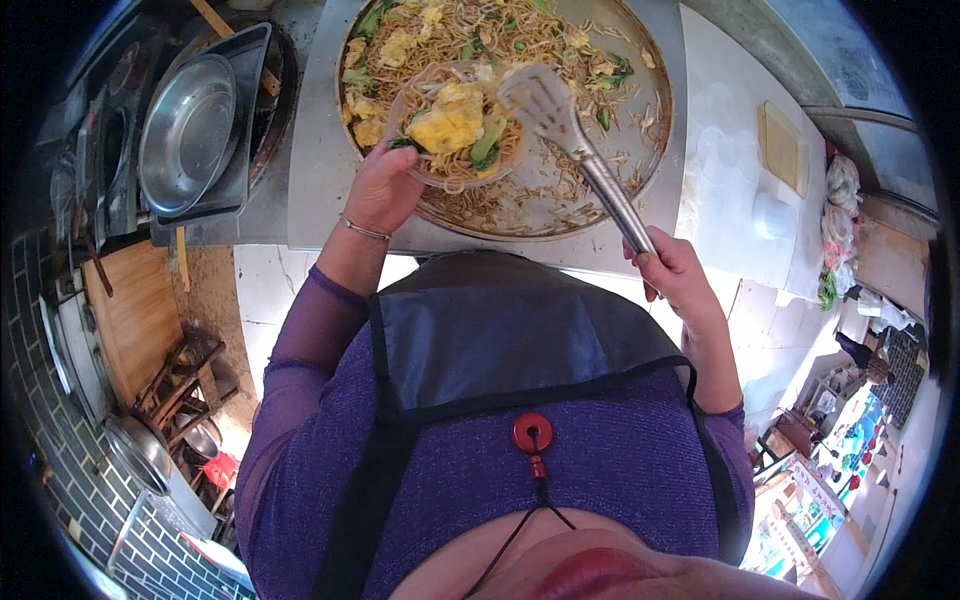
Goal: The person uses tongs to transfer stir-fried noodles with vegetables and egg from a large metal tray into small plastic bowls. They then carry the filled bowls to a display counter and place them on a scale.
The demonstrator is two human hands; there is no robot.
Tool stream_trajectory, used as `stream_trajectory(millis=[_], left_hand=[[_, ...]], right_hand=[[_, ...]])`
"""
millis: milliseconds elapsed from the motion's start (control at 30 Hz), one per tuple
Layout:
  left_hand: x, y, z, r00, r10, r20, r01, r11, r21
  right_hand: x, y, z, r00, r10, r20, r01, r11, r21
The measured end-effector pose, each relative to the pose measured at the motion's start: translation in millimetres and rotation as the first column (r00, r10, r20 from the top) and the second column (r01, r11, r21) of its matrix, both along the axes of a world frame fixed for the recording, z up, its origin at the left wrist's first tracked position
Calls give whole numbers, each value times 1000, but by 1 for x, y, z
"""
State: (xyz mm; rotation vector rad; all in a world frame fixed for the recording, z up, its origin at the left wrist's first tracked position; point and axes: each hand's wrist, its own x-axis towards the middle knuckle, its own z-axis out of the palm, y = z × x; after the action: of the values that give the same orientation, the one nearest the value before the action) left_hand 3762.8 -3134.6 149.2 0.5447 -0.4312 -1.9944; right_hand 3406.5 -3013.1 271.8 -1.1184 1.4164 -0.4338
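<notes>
My left hand (pixel 385 187) holds a clear plastic bowl (pixel 469 181) by its near left side, thumb over the rim. In the bowl, fried noodles lie under a piece of cooked egg (pixel 448 120) and a leafy green (pixel 490 141). My right hand (pixel 667 271) is closed around the handle of a slotted metal spatula (pixel 589 161), whose blade is at the bowl's right edge. Beneath both is a large round pan (pixel 551 214). Fried noodles (pixel 450 37) with egg and greens are heaped on its far left, with scattered strands on the right.
Left of the pan, a steel basin (pixel 187 135) rests on a dark rectangular tray (pixel 259 112). On the white counter (pixel 712 112) to the right sit a yellowish container lid (pixel 781 150) and a stack of clear bowls (pixel 772 216). Plastic bags (pixel 840 217) line its far right side.
</notes>
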Motion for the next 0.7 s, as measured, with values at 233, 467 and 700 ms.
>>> stream_trajectory(millis=[233, 467, 700], left_hand=[[2, 5, 7, 998, -23, -60, 23, 1000, -14], [0, 13, 11, 995, -13, -97, 12, 1000, -12], [3, 26, 11, 1000, -1, -18, 0, 999, -37]], right_hand=[[5, -4, 3, 991, 74, -111, -79, 996, -38], [-6, 4, -10, 999, -23, 49, 25, 998, -56], [-27, 10, -51, 974, -196, -113, 193, 981, -38]])
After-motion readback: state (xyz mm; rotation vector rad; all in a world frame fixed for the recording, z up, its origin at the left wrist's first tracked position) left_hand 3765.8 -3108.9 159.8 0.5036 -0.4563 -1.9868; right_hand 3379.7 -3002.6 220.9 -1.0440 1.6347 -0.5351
